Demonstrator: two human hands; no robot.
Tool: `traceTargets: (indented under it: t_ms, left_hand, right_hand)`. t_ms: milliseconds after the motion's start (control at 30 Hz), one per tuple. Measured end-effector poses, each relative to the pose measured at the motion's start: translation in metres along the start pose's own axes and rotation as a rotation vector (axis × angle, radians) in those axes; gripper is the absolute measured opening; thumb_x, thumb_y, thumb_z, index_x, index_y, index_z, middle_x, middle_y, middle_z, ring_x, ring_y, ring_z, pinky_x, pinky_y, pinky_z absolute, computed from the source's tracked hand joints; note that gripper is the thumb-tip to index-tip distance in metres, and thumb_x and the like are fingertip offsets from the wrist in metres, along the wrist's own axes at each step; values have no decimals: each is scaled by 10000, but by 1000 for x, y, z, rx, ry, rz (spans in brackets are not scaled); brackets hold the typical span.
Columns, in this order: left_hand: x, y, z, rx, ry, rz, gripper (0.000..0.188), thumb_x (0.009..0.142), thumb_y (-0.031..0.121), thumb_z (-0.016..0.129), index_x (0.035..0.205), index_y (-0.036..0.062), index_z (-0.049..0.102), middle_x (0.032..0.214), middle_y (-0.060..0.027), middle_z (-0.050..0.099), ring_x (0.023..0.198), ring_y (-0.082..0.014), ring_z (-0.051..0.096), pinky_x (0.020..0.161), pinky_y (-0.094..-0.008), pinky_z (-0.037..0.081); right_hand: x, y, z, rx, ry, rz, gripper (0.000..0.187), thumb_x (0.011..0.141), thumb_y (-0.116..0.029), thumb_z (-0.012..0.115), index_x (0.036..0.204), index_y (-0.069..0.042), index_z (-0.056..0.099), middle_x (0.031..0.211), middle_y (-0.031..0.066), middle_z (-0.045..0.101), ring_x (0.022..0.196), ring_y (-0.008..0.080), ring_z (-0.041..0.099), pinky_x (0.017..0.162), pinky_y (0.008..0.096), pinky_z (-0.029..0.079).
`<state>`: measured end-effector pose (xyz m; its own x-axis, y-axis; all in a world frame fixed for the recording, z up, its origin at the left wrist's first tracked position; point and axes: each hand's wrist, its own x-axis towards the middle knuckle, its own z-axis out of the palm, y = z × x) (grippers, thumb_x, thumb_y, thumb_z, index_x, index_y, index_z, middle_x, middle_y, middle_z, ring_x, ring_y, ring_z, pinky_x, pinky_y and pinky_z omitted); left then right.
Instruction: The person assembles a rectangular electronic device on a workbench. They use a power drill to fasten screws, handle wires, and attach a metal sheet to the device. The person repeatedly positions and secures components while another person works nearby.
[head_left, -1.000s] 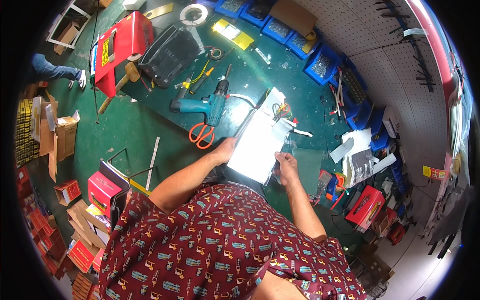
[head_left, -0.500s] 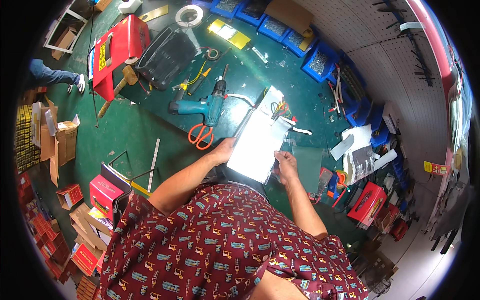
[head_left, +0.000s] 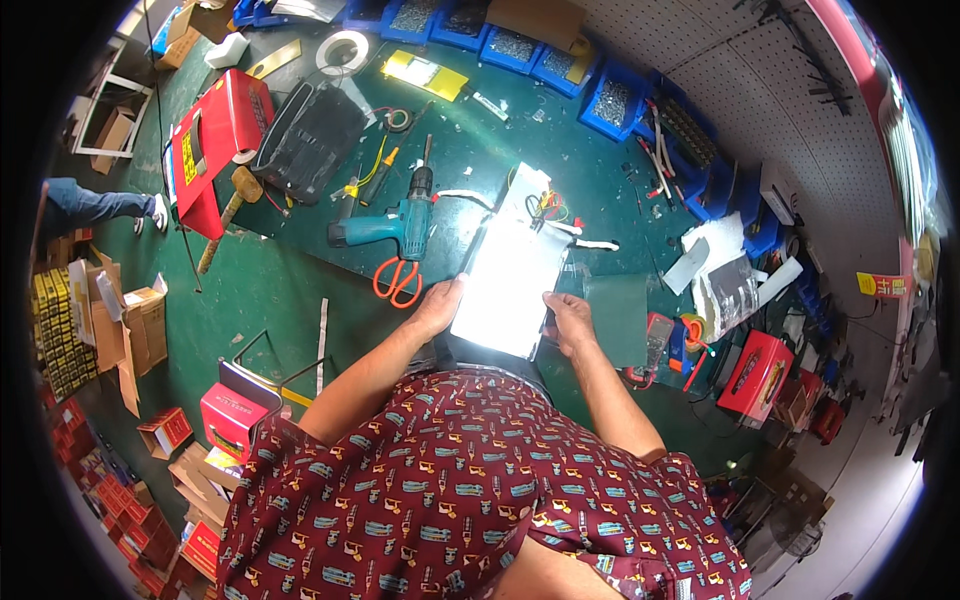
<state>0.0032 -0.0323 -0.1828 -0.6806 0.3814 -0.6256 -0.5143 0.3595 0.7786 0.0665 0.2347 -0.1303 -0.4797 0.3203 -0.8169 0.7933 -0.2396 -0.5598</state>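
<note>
A bright white flat rectangular panel (head_left: pixel 508 295) lies at the near edge of the green workbench, glare washing out its face. Thin coloured wires (head_left: pixel 545 208) and white-sleeved leads come from its far end. My left hand (head_left: pixel 440 305) grips its left edge, the fingers partly hidden beneath. On the right edge, my right hand (head_left: pixel 570 318) holds it with the thumb on top. Left of the panel lie a teal cordless drill (head_left: pixel 405 228) and scissors with orange handles (head_left: pixel 398 282).
Blue bins of screws (head_left: pixel 610 103) line the bench's back. At left are a red toolbox (head_left: pixel 215 150), a black pouch (head_left: pixel 312 140) and a mallet (head_left: pixel 245 187). A multimeter (head_left: pixel 657 335) and a red box (head_left: pixel 757 375) lie right. A person's legs (head_left: pixel 100 205) show far left.
The whole view has shifted, with bench items appearing slightly further left and up. Both hands keep their hold on the panel, which stays in nearly the same place before me.
</note>
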Motion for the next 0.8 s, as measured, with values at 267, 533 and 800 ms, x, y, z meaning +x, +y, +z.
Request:
traceTargets:
  t_ms: [267, 533, 800]
  left_hand:
    - [-14, 20, -6, 540, 116, 94, 575, 1077, 483, 414, 1062, -43, 647, 1023, -324, 666, 1036, -487, 631, 909, -504, 486]
    - [-8, 44, -6, 626, 113, 69, 705, 969, 526, 600, 1379, -44, 538, 1337, -307, 604, 1268, -435, 572, 1073, -475, 449]
    - [2, 120, 16, -70, -10, -73, 835, 929, 230, 680, 1586, -61, 255, 1502, -283, 491, 1357, -332, 535, 1088, -388, 466]
  right_hand:
    - [6, 7, 1, -1, 22, -13, 189, 939, -260, 731, 879, -86, 687, 789, -9, 657, 661, 124, 608, 540, 302, 529]
    - [2, 6, 3, -16, 42, -29, 234, 918, -257, 737, 1030, -53, 716, 853, 12, 692, 709, 141, 646, 561, 320, 533]
    - [-13, -8, 12, -17, 54, -92, 447, 942, -157, 688, 1356, 2, 630, 967, 99, 744, 757, 166, 703, 549, 324, 570]
